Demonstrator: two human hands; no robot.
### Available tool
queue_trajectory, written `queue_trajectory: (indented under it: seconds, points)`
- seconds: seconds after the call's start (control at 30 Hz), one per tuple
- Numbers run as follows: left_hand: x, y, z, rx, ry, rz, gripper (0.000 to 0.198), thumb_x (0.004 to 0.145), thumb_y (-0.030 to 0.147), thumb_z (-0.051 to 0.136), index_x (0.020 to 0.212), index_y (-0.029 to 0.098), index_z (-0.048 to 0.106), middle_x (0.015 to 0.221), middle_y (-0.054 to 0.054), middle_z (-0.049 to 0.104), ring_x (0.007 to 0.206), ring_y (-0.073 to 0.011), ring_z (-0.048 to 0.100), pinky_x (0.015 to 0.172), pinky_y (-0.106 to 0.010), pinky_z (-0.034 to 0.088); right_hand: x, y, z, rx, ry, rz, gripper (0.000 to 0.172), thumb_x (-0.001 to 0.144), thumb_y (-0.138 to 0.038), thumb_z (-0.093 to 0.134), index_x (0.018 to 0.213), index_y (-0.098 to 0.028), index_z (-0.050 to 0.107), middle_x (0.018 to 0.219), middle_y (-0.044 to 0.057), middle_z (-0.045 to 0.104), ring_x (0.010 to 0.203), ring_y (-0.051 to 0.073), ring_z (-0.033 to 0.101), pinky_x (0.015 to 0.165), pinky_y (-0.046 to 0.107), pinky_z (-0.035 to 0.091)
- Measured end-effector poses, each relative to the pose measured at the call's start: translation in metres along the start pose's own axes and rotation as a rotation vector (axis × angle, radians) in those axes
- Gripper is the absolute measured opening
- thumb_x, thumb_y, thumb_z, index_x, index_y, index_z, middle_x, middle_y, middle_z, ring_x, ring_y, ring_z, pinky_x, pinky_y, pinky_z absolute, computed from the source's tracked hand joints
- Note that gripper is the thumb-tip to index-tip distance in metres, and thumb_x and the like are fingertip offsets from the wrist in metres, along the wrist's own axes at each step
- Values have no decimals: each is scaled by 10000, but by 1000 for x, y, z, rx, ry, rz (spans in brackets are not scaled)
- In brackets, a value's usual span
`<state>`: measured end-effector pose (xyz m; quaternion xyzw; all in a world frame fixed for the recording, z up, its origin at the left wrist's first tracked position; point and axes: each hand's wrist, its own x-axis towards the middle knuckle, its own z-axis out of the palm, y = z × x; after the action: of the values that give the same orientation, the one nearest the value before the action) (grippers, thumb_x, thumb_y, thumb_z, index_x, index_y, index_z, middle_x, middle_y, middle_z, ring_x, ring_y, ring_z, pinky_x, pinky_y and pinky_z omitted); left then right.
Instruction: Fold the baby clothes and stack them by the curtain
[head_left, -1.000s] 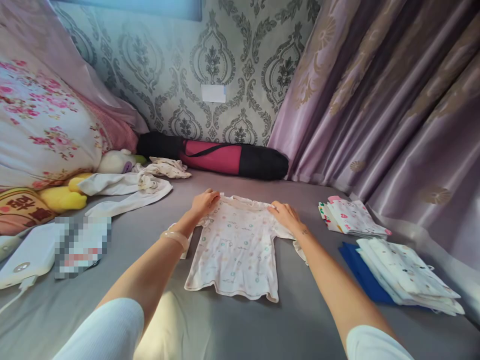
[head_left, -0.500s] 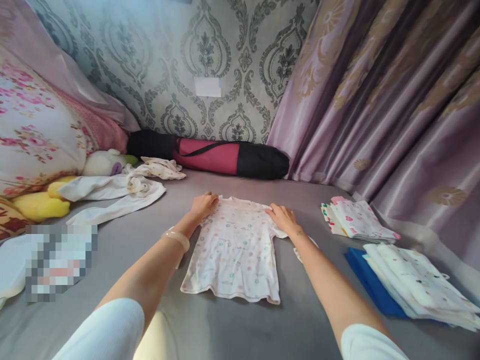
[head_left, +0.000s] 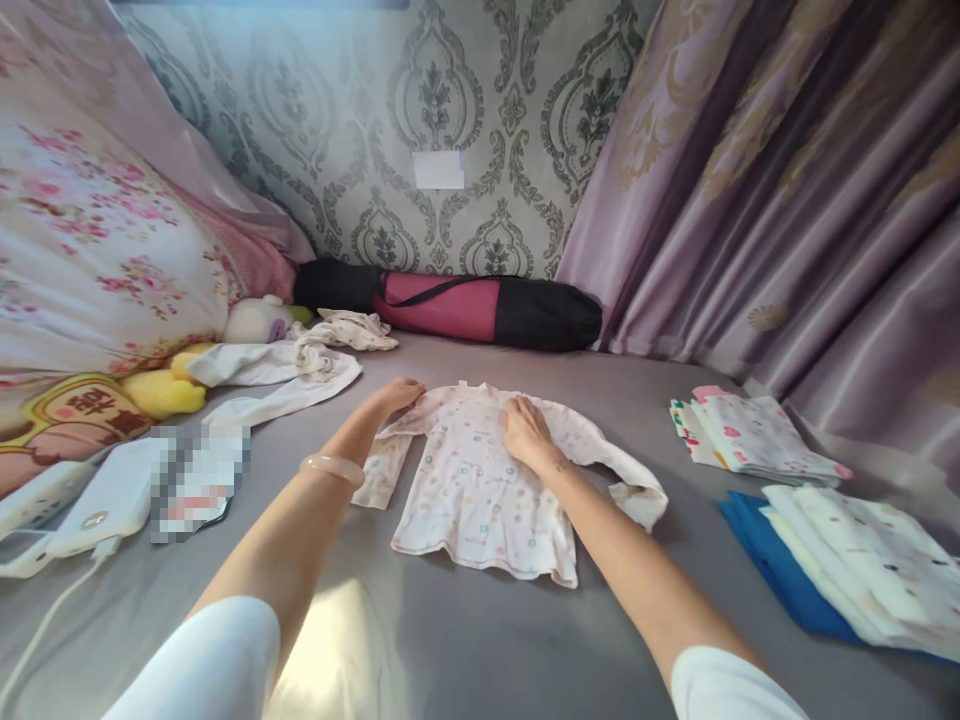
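Observation:
A small white long-sleeved baby shirt with coloured dots lies spread face down on the grey bed sheet. My left hand rests at its left shoulder, fingers curled on the cloth edge. A pale bangle sits on that wrist. My right hand lies flat on the upper middle of the shirt, fingers stretched out. Both sleeves lie out to the sides.
Folded printed clothes and a second stack on blue cloth lie at the right by the purple curtain. A red-black roll bag lies along the wall. Loose white garments, plush toys, pillows and a white device are at the left.
My right hand has slid from the shirt's right shoulder to its upper middle. The right sleeve now lies stretched out to the side. The camera has shifted slightly.

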<state>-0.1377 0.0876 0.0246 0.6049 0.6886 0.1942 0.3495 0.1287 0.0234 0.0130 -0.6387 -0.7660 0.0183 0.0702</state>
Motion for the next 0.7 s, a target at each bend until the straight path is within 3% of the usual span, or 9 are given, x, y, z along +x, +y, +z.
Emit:
queue_trajectory:
  seconds: [0.1,0.23,0.4,0.57,0.7]
  points:
    - [-5,-7,-8,-32,-74,17,222,725,279,578,876,168,696,817,-48,705,764,-166,628,696,-235,479,3,-11,18,62,-57,86,628,1008,-425,277,1472,-7,340,1580,212,255,1461,317,194,1163,455,164]
    - [-4,-16,-17,-88,-158,-12,227,631,268,662,842,199,712,831,-28,710,791,-170,610,691,-230,460,3,-9,30,71,-93,127,664,1013,-477,189,1533,-66,239,1625,157,137,1496,282,77,1175,528,71]
    - [-7,-17,-21,-277,-259,-24,265,554,369,789,700,186,665,668,1,627,709,-146,569,617,-218,422,1,-8,31,26,-72,126,668,1011,-481,158,1535,-76,247,1624,142,151,1497,265,80,1182,513,70]
    - [-13,-14,-25,-589,-238,-42,471,441,426,890,703,183,582,725,-6,638,726,-149,601,624,-232,449,2,-10,32,7,-63,129,665,1009,-484,155,1531,-89,270,1623,128,169,1495,258,101,1182,512,100]
    - [-13,-22,-32,-530,-221,-42,498,449,466,891,737,187,595,684,16,612,650,-127,574,553,-216,408,3,-9,32,-3,-62,133,658,1008,-470,168,1531,-85,271,1620,131,177,1496,261,103,1184,512,99]
